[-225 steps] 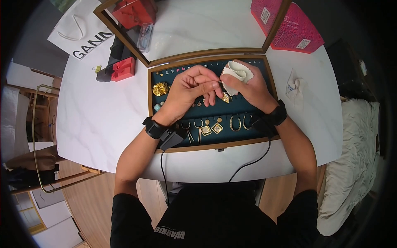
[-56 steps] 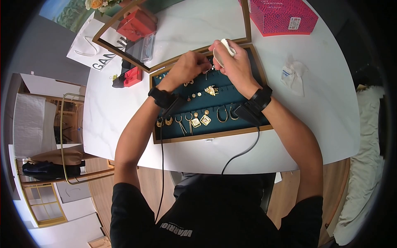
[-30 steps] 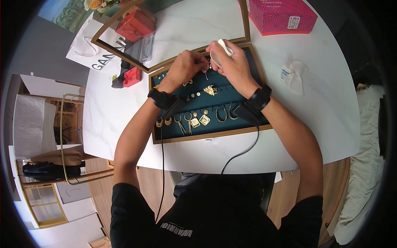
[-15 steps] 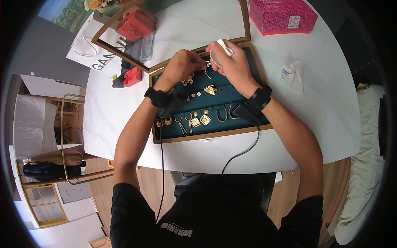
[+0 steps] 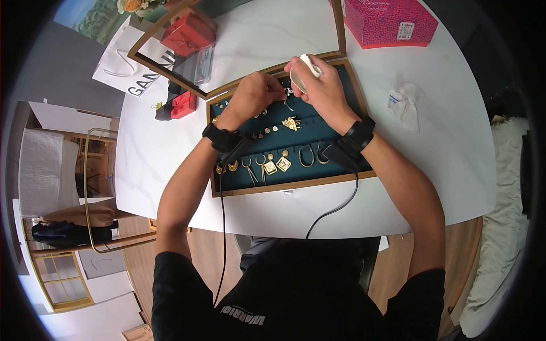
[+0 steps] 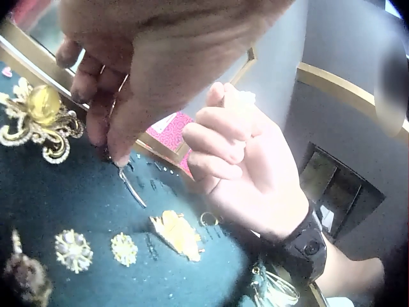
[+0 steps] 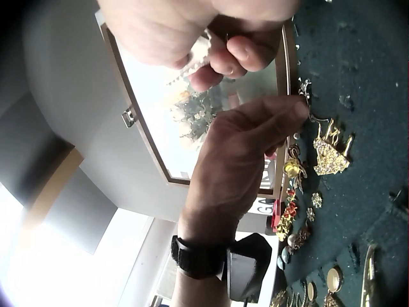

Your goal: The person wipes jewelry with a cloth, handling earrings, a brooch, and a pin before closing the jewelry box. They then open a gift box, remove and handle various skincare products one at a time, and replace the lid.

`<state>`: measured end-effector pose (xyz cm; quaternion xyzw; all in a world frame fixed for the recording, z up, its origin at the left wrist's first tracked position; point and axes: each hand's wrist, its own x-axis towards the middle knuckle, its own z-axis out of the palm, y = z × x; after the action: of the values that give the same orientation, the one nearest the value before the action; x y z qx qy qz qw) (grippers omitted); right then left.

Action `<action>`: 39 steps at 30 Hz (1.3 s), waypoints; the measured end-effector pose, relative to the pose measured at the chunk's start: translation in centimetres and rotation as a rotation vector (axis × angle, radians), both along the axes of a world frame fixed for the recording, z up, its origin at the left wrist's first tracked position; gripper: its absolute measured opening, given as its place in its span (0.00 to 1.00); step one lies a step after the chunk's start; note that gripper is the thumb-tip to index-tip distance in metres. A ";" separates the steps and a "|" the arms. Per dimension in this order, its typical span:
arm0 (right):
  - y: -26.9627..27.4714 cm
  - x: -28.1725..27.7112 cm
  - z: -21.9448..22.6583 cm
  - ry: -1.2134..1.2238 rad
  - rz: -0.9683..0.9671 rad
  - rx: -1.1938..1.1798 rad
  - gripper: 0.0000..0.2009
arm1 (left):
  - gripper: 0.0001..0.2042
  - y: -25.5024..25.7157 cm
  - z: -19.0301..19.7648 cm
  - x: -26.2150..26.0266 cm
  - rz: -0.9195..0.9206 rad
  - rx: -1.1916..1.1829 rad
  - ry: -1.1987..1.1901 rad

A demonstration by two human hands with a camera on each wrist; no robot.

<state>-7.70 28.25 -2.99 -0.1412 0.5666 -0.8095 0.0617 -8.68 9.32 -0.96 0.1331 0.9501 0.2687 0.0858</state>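
A wooden jewellery tray [image 5: 296,183] with teal lining lies on the marble table. Over its far edge my left hand [image 5: 280,94] pinches a thin silver hook earring [image 5: 289,103] by its top; in the left wrist view the earring [image 6: 131,186] hangs from the fingertips [image 6: 115,150]. My right hand [image 5: 304,84] is curled round a folded white cloth [image 5: 308,63], close beside the earring. In the right wrist view the left hand [image 7: 291,115] holds the earring just above the lining. A gold leaf-shaped piece [image 5: 292,123] lies below both hands.
Gold hoops and drop earrings [image 5: 282,163] line the tray's near row, with a gold brooch [image 6: 41,118] further in. The glass lid [image 5: 341,34] stands open behind. Red gift boxes [image 5: 183,105], a white bag [image 5: 122,68], a pink box [image 5: 392,20] and a white pouch [image 5: 402,103] sit around.
Both hands stay at the tray's far edge. My left hand has shifted slightly while it keeps the earring against the cloth in the right hand.
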 end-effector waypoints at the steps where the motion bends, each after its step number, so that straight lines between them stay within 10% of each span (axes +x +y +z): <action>1: 0.0 0.0 0.0 0.002 -0.004 0.009 0.16 | 0.08 0.1 0.0 0.0 0.000 0.000 0.000; 39: 0.2 0.0 0.1 -0.028 0.026 0.017 0.15 | 0.12 0.5 0.4 0.3 -0.061 0.159 -0.080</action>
<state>-7.71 28.46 -2.94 -0.1368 0.5707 -0.8056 0.0815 -8.33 9.81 -0.60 0.1577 0.9171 0.3455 0.1208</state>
